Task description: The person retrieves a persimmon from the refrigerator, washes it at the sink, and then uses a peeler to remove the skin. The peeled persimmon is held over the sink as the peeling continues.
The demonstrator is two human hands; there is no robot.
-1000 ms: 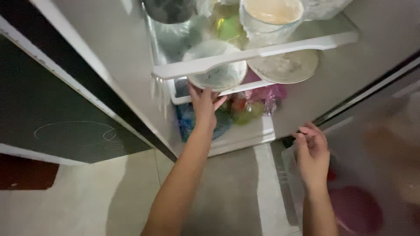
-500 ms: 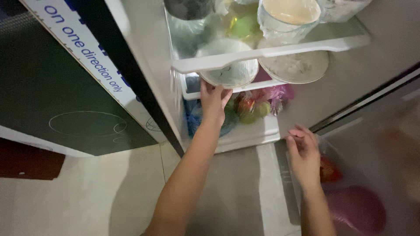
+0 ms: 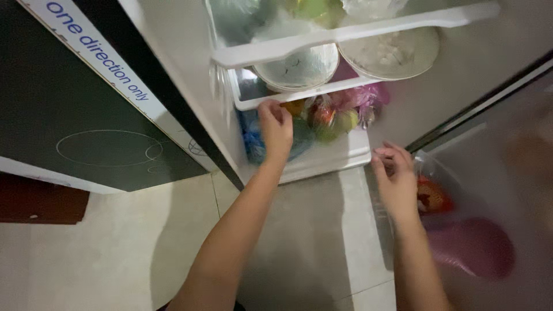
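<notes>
Head view, left hand (image 3: 276,128) on crosswise drawer (image 3: 311,164)

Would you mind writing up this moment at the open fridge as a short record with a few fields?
Setting: open fridge above a pale tiled floor, seen from above
Left hand: left hand at the front edge of the lower drawer, fingers curled on it
Right hand: right hand at the clear plastic bag on the door side; grip unclear
Upper shelf: two bowls behind a white rail
Drawer contents: bagged produce, plus a blue bag
</notes>
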